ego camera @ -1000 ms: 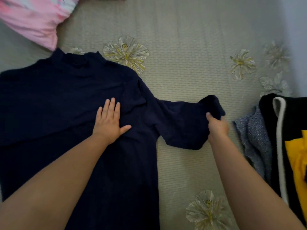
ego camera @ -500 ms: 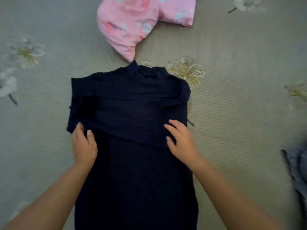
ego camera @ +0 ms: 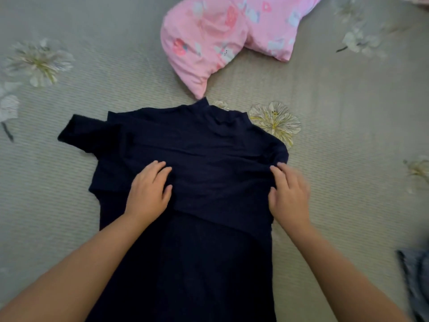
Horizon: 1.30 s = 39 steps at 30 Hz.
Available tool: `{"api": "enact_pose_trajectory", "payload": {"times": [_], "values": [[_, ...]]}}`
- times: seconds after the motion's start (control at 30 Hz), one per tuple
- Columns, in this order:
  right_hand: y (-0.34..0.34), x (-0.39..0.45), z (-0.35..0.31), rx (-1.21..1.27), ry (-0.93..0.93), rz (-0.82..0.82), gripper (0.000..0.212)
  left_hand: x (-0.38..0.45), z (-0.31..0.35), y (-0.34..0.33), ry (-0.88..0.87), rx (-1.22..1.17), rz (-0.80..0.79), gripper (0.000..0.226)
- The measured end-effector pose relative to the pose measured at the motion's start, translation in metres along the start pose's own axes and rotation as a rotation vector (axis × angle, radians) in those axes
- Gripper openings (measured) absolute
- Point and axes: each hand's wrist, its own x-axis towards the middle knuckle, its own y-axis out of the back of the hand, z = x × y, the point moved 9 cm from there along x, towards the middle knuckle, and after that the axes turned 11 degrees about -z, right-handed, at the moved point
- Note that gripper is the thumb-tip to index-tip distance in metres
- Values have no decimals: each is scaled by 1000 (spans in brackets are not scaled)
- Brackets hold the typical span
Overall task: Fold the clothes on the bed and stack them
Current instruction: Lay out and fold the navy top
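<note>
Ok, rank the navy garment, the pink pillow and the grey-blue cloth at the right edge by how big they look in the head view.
1. navy garment, clearly the largest.
2. pink pillow, cut off at the top edge.
3. grey-blue cloth, only a blurred sliver in frame, so its true size cannot be told.

A single wide-angle view from a camera worn on the person's head, looking forward and steeply down onto the bed (ego camera: 325,205). It sits close: both forearms enter from the bottom corners, and the left hand (ego camera: 148,191) and right hand (ego camera: 290,196) lie near the centre of the frame. The far edge of the view reaches a pink pillow (ego camera: 216,38) at the top. Edges look slightly stretched and blurred.
</note>
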Motion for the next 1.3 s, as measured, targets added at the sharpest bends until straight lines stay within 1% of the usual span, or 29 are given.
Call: {"api": "enact_pose_trajectory", "payload": {"times": [0.03,0.07,0.13,0.17,0.2,0.23,0.27,0.3,0.33,0.37,0.43,0.5,0.53,0.6,0.67,0.7,0.77,0.83,0.9,0.97,1.07,1.17,1.23,1.3], "values": [[-3,10,1,-23,23,-56,42,5,10,-5,-42,26,-20,43],[-7,19,2,-32,61,-103,42,10,20,-10,-68,42,-40,44],[-8,34,5,-37,124,-128,18,21,35,-19,-92,47,-71,47],[-7,42,13,-18,91,-132,11,25,42,-23,-106,55,-81,48],[-10,50,26,19,18,-181,10,29,49,-27,-128,68,-92,49],[-15,57,38,55,-63,-259,13,32,55,-30,-151,85,-98,49],[-26,61,47,51,-104,-352,15,36,61,-32,-168,96,-98,50],[-34,63,48,8,-90,-431,19,40,66,-32,-174,96,-89,51],[-38,63,44,-27,-35,-461,23,45,69,-30,-169,88,-68,52],[-38,62,36,-40,46,-457,26,51,70,-27,-152,77,-41,52],[-30,57,30,-8,159,-383,34,68,69,-24,-113,69,-28,49],[-28,50,34,-57,206,-353,38,82,72,-22,-139,81,-69,32],[-26,48,36,-88,232,-317,35,85,76,-21,-177,72,-87,23],[-17,49,40,-53,245,-209,19,87,85,-16,-267,46,-91,16],[-13,50,43,18,258,-157,15,86,89,-13,-269,67,-92,14],[-12,50,45,49,259,-137,12,86,89,-13,-237,92,-108,19],[-13,50,47,110,249,-126,10,88,84,-19,-166,166,-173,36],[-15,50,48,180,230,-133,15,91,83,-22,-165,222,-195,36],[-15,46,45,167,249,-126,17,92,84,-20,-153,164,-186,29],[-18,40,41,86,267,-115,20,92,86,-13,-142,13,-167,23],[-17,39,43,93,219,-43,20,84,88,1,-184,-99,-117,15],[-9,47,38,248,204,-15,13,72,82,17,-209,-123,-63,13],[-6,57,45,476,62,-80,18,70,79,21,-221,-94,-66,13],[-13,68,59,692,-114,-198,24,72,75,16,-216,-4,-122,14]]}}
